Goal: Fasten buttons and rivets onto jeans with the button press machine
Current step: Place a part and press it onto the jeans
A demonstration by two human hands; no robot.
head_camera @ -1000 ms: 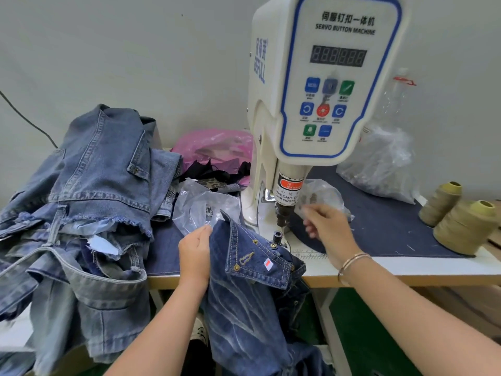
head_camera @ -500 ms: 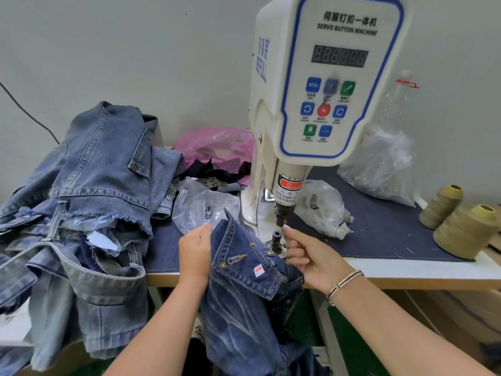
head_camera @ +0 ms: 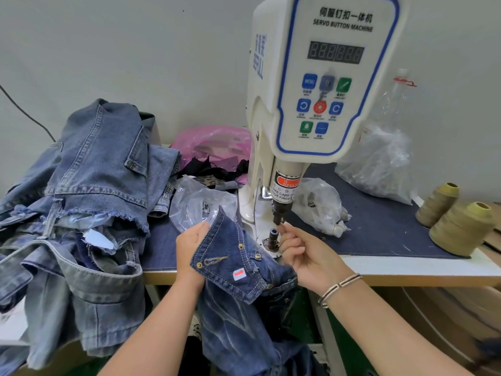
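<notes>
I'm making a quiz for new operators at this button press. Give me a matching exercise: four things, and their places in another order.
Things:
1. dark jeans
2. thread cones
3. pink bag
4. right hand

Places:
A. behind the machine's base, by the wall
B. at the table's right end
C. at the lower die, under the punch
D. gripped by the left hand

Pairs: 1-D, 2-B, 3-A, 4-C

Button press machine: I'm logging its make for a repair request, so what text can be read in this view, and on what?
"SERVO BUTTON MACHINE": control panel top, under Chinese characters.
"BEFULL": machine's side, vertical.
"MENU": blue button.
"WARNING", "TAKE CARE OF YOUR FINGER": ram label, partly cut off.
Display: unlit.
Button captions, jeans sticker: unreadable.
</notes>
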